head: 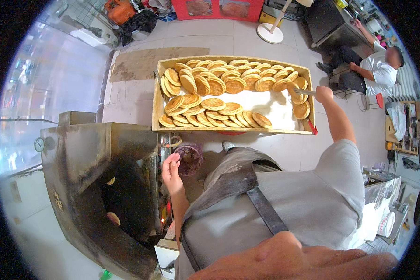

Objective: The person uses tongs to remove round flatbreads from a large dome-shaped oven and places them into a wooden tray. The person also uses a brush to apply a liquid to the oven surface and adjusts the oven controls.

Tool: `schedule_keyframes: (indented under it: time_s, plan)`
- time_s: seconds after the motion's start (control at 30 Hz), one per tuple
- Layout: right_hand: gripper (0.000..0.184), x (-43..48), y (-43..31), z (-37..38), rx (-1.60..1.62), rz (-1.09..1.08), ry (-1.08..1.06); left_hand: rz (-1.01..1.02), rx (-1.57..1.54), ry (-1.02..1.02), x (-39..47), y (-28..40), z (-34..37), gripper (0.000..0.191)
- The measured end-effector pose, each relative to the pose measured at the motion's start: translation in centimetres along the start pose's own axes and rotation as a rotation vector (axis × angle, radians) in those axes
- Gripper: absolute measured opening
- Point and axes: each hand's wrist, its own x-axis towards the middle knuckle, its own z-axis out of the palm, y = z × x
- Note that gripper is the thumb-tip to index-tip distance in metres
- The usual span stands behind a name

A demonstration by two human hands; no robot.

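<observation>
My right hand (324,95) is closed around the handle of a long tool (307,92) at the right end of a shallow wooden box (312,78). The tool's far end is among the breads there, and its shape is hard to make out. Round flat breads (235,85) with raised rims lie overlapped along the box's far side, right end and near left part. White cloth or paper (262,103) covers the bottom between them. With nothing seen in it, my left hand (172,173) hovers beside the oven's edge, near a dark round bucket (189,160), fingers slightly bent.
A metal oven (80,164) with a dark opening stands left, two breads (113,218) visible inside. A seated person (374,71) is at the right. Flattened cardboard (140,63) lies on the floor behind the box, and a round white stand base (270,33) sits farther back.
</observation>
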Motion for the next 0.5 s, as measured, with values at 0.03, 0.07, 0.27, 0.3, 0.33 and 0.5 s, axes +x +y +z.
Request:
schedule_keyframes:
  time_s: [0.03, 0.07, 0.27, 0.3, 0.33, 0.5]
  plan:
    - [0.031, 0.5, 0.1, 0.8, 0.077, 0.075, -0.069, 0.003, 0.03, 0.012, -0.4, 0.2, -0.1, 0.025]
    - [0.037, 0.7, 0.0, 1.7, 0.211, 0.162, -0.122, 0.008, 0.058, 0.03, -0.9, 0.3, -0.2, 0.025]
    - [0.042, 0.5, -2.2, 7.9, 0.771, 0.527, -0.301, -0.089, 0.174, 0.118, -2.9, 1.0, -0.8, 0.025]
    - [0.051, 0.6, -2.5, 9.0, 0.811, 0.563, -0.319, -0.113, 0.191, 0.132, -3.1, 1.2, -0.8, 0.025]
    - [0.06, 0.6, -2.7, 10.2, 0.854, 0.598, -0.337, -0.11, 0.209, 0.126, -3.3, 1.4, -0.9, 0.025]
    - [0.052, -1.3, -3.5, 15.4, 0.919, 0.58, -0.029, -0.049, 0.21, 0.122, -3.4, 1.7, -1.8, 0.026]
